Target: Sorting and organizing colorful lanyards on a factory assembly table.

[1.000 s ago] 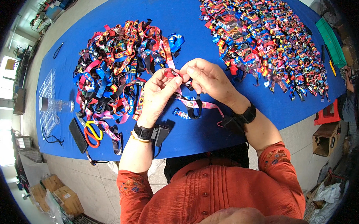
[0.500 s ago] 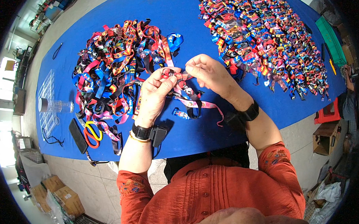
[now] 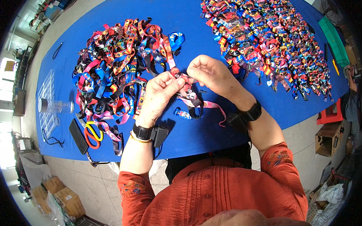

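Between thumb and fingers, my left hand pinches a red and pink printed ribbon strap, whose folded part sticks up past the fingertips. My right hand is just to the right with its fingers curled together, the tips close to the strap; whether they grip part of it is hidden. Below the hands, a pink strap end and a blue printed strap end lie on the blue cloth. A loose heap of printed straps lies just beyond and left of my left hand.
A larger pile of bundled colourful straps covers the far right of the blue-covered table. At left are a clear bottle, a white wire rack, scissors with red and yellow handles and a black case. A green tray stands at right.
The folded red strap has shifted at my left fingertips, and its dark loop no longer shows. My left hand has turned slightly; my right hand stays nearly in place.
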Action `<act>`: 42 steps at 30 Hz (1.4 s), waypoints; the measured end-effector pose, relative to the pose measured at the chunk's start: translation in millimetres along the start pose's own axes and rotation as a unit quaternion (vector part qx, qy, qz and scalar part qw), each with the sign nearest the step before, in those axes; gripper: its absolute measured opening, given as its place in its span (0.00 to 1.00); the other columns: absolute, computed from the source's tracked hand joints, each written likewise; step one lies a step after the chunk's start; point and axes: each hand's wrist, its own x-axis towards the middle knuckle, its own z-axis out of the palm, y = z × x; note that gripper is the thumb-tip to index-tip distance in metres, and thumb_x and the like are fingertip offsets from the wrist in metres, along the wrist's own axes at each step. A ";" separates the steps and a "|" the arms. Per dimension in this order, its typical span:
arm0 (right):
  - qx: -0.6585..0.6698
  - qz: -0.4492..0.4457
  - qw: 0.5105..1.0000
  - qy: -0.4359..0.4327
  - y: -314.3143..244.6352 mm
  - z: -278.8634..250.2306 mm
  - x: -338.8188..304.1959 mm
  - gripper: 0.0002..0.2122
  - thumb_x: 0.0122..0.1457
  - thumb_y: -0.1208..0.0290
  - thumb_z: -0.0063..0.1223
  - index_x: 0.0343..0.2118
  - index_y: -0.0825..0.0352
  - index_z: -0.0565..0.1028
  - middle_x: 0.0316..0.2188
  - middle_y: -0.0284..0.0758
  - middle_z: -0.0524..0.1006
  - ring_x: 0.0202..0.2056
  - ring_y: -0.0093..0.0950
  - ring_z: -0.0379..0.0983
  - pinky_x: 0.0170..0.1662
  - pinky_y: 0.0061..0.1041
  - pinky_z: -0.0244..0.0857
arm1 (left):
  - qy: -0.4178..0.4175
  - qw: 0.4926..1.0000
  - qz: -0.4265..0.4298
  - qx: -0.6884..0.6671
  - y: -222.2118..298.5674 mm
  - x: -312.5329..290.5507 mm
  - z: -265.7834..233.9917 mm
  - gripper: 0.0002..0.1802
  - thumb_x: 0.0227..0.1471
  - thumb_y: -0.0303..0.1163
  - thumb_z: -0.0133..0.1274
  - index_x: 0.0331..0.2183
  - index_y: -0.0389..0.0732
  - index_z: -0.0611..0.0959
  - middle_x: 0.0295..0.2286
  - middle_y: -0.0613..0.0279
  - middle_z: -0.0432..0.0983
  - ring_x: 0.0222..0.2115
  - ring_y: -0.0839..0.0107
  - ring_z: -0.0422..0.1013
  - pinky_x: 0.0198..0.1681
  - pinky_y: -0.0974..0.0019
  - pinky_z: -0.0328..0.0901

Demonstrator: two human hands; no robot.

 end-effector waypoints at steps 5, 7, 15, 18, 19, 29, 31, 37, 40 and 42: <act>-0.022 0.003 0.999 -0.033 6.3 1.4 1.8 0.05 0.63 0.74 0.52 0.37 0.71 0.74 0.28 0.31 0.78 0.30 0.16 0.74 0.34 0.18 0.69 | -0.062 0.997 -0.030 0.043 5.4 -3.7 4.0 0.10 0.58 0.28 0.55 0.40 0.33 0.81 0.30 0.61 0.81 0.27 0.77 0.73 0.35 0.73 0.68; 0.029 0.006 0.998 -0.046 5.7 2.1 0.2 0.05 0.63 0.75 0.52 0.36 0.71 0.74 0.28 0.33 0.79 0.29 0.17 0.75 0.31 0.17 0.70 | -0.062 0.996 -0.040 0.053 7.7 -4.4 5.7 0.10 0.58 0.28 0.55 0.40 0.32 0.82 0.30 0.61 0.81 0.26 0.77 0.73 0.35 0.73 0.68; 0.036 -0.002 0.999 -0.011 11.9 5.5 -0.5 0.05 0.63 0.75 0.52 0.36 0.72 0.73 0.28 0.34 0.79 0.29 0.18 0.76 0.31 0.18 0.70 | -0.064 0.994 -0.060 0.060 1.2 -4.0 2.5 0.09 0.57 0.28 0.56 0.37 0.33 0.82 0.30 0.60 0.81 0.25 0.78 0.72 0.33 0.73 0.68; 0.061 -0.007 0.998 -0.002 12.9 6.1 0.6 0.05 0.62 0.75 0.52 0.36 0.72 0.73 0.29 0.35 0.79 0.30 0.18 0.76 0.32 0.18 0.70 | -0.065 0.996 -0.049 0.047 -0.9 -4.0 3.1 0.07 0.57 0.28 0.56 0.35 0.34 0.82 0.30 0.60 0.81 0.25 0.79 0.72 0.32 0.73 0.67; 0.048 -0.005 0.999 -0.003 10.3 5.9 0.5 0.06 0.63 0.74 0.52 0.36 0.72 0.74 0.29 0.34 0.79 0.30 0.17 0.75 0.33 0.18 0.70 | -0.052 0.997 -0.044 0.044 -0.3 -4.2 4.7 0.06 0.57 0.28 0.56 0.34 0.34 0.81 0.30 0.60 0.81 0.24 0.78 0.72 0.32 0.73 0.67; -0.008 -0.006 1.000 -0.027 -1.4 -8.1 2.1 0.11 0.60 0.68 0.57 0.40 0.70 0.74 0.34 0.29 0.77 0.35 0.17 0.72 0.39 0.18 0.68 | 0.036 0.999 0.008 0.007 2.8 -1.4 -1.2 0.05 0.57 0.28 0.57 0.30 0.37 0.79 0.27 0.62 0.80 0.22 0.79 0.72 0.28 0.75 0.67; -0.020 0.018 0.999 -0.037 -2.9 -7.3 2.6 0.11 0.59 0.70 0.59 0.40 0.70 0.74 0.34 0.30 0.77 0.35 0.17 0.73 0.40 0.19 0.69 | 0.051 0.998 0.023 0.012 5.5 -1.6 -3.8 0.06 0.57 0.28 0.56 0.30 0.38 0.79 0.26 0.63 0.79 0.21 0.79 0.71 0.28 0.76 0.66; -0.142 0.041 0.985 -0.091 10.3 -12.9 6.0 0.14 0.56 0.73 0.63 0.43 0.69 0.73 0.34 0.31 0.76 0.37 0.19 0.74 0.42 0.19 0.69 | 0.081 0.994 0.069 0.029 14.4 2.7 -5.7 0.06 0.58 0.29 0.56 0.29 0.39 0.79 0.25 0.65 0.78 0.23 0.80 0.70 0.30 0.76 0.64; -0.252 -0.014 0.962 -0.106 9.1 -4.9 -4.1 0.20 0.45 0.58 0.71 0.34 0.69 0.77 0.29 0.37 0.78 0.33 0.28 0.75 0.37 0.27 0.69 | 0.094 0.992 0.079 0.028 18.4 0.8 -2.2 0.06 0.58 0.29 0.55 0.29 0.39 0.79 0.25 0.66 0.77 0.23 0.80 0.70 0.31 0.76 0.64; -0.370 -0.053 0.921 -0.115 0.0 1.9 -14.8 0.23 0.42 0.56 0.68 0.34 0.69 0.75 0.29 0.42 0.77 0.32 0.37 0.75 0.37 0.32 0.68 | 0.094 0.991 0.089 0.030 21.9 -0.9 -1.0 0.06 0.58 0.29 0.55 0.29 0.39 0.78 0.25 0.66 0.77 0.23 0.80 0.70 0.31 0.75 0.64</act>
